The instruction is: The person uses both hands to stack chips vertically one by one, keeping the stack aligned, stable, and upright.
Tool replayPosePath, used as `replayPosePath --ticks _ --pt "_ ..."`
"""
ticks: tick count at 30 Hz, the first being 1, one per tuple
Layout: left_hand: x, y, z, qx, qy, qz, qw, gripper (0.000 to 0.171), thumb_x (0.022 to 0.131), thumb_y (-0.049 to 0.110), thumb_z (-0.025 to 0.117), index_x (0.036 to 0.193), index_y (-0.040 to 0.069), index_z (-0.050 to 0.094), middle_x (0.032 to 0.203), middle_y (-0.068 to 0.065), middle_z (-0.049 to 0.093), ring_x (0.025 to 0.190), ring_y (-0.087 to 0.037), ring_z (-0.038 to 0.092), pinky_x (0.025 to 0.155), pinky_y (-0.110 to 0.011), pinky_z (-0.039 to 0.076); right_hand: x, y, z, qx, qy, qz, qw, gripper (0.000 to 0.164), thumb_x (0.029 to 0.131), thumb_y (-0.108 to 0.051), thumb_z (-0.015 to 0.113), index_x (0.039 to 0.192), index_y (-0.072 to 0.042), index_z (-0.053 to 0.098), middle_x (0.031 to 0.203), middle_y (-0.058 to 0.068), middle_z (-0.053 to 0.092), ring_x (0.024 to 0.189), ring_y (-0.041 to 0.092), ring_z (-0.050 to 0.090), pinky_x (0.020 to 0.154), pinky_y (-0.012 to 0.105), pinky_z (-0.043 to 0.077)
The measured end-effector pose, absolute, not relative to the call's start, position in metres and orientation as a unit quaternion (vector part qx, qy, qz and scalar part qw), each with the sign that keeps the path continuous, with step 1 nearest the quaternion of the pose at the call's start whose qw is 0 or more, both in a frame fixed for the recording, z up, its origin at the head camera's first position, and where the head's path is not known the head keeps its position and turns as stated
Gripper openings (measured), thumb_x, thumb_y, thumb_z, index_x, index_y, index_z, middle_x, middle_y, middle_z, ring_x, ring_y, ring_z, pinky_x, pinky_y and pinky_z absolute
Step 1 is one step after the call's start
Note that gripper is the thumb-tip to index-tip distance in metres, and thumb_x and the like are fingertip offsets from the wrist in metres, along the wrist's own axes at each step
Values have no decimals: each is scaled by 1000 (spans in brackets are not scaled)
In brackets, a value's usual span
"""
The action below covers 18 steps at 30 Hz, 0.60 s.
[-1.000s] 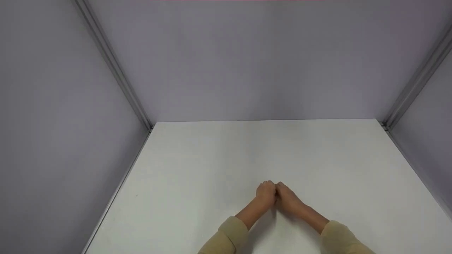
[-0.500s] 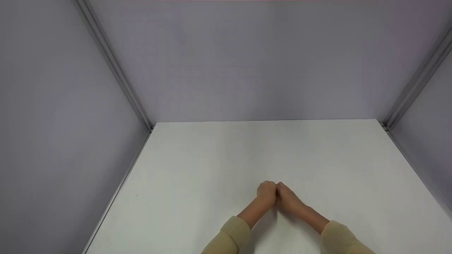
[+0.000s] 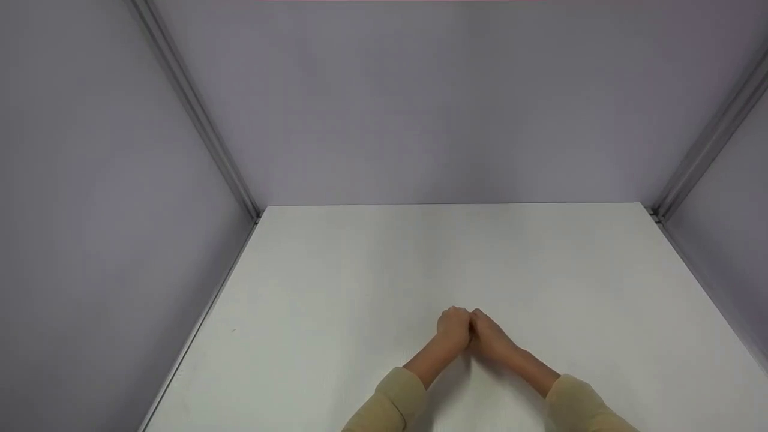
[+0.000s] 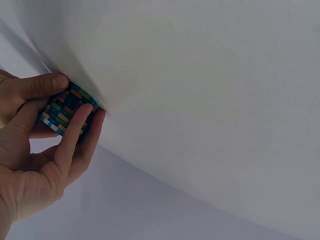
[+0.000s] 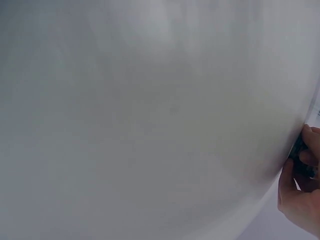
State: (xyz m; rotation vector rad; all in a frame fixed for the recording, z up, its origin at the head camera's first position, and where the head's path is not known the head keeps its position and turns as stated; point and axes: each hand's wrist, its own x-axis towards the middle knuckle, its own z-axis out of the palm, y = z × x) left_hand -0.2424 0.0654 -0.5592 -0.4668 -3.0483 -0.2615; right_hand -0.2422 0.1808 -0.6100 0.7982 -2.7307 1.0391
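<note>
A small puzzle cube (image 4: 62, 110), its faces covered in rows of green, blue, orange and white tiles, is held between both hands. My left hand (image 3: 453, 327) curls round one side, and my right hand (image 3: 491, 341) grips the other. In the head view the hands meet, backs up, and conceal the cube. The left wrist view has a thumb on the cube's edge and fingers (image 4: 75, 132) across its face. Only a dark part of the cube (image 5: 299, 159) appears between fingers at the right border of the right wrist view.
Beneath the hands lies a white tabletop (image 3: 336, 276), with their shadows on it. Grey panels enclose it: a back wall (image 3: 444, 108), a left wall (image 3: 108, 228) and a right wall (image 3: 732, 228). Metal corner posts (image 3: 198, 114) join the panels.
The left hand and forearm have shifted very slightly to the right. Both hands stay together on the cube, and the right arm looks the same.
</note>
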Motion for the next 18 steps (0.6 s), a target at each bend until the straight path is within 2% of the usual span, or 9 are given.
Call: replayPosePath --ticks 8,13,18 --pt "-245 54 -557 -150 -978 -137 -58 26 79 28 71 82 3 64 75 -3 57 75 -16 56 65 -23 46 -244 179 -609 254 -909 329 36 29 77 -4 71 101 1 57 88 0 48 79 15 47 69 33 45" --pt "-247 40 -559 -127 -950 -268 -101 23 77 16 73 82 0 58 71 -4 53 64 -14 51 56 -25 44 -246 177 -609 215 -914 344 5 33 76 -9 74 103 0 58 91 0 49 83 15 49 74 35 46" --pt "-251 34 -564 -112 -927 -342 -109 16 75 9 73 79 1 59 68 0 54 59 -11 45 53 -25 43 -248 176 -609 197 -915 352 5 38 70 -11 78 101 -1 58 88 -1 48 81 14 49 73 34 46"
